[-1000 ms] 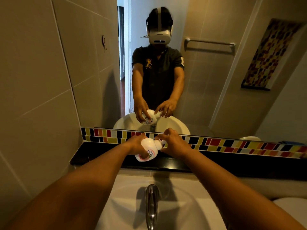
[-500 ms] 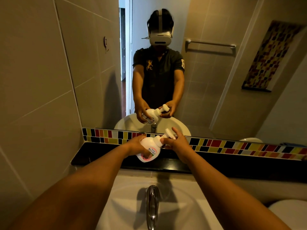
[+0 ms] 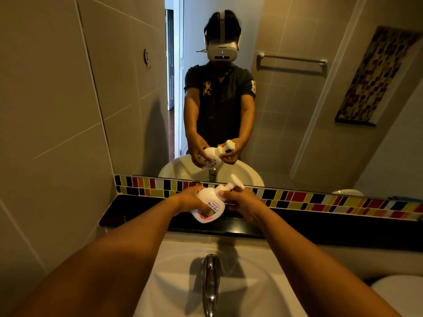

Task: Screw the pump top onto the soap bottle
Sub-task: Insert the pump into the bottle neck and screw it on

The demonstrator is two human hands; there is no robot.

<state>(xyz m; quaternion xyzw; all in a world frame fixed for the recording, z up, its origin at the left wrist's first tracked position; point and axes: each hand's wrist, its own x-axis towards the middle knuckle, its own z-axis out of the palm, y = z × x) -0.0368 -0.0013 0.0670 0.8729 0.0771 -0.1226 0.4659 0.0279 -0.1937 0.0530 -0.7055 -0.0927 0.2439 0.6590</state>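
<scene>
the left hand wraps the white soap bottle and holds it tilted above the black tabletop, likely to brace it, while the right hand pinches the pump top collar at the neck to twist it.

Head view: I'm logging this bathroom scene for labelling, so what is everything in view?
soap bottle: one, white with pink label, tilted, held over the ledge
pump top: one, white, on the bottle's neck
ledge: one, black, behind the basin
basin: one, white, bottom centre
tap: one, chrome, over the basin
tile strip: one, multicoloured, under the mirror
mirror: one, reflecting person, towel rail and basin
left hand: gripping the bottle body
right hand: fingers at the pump collar
</scene>
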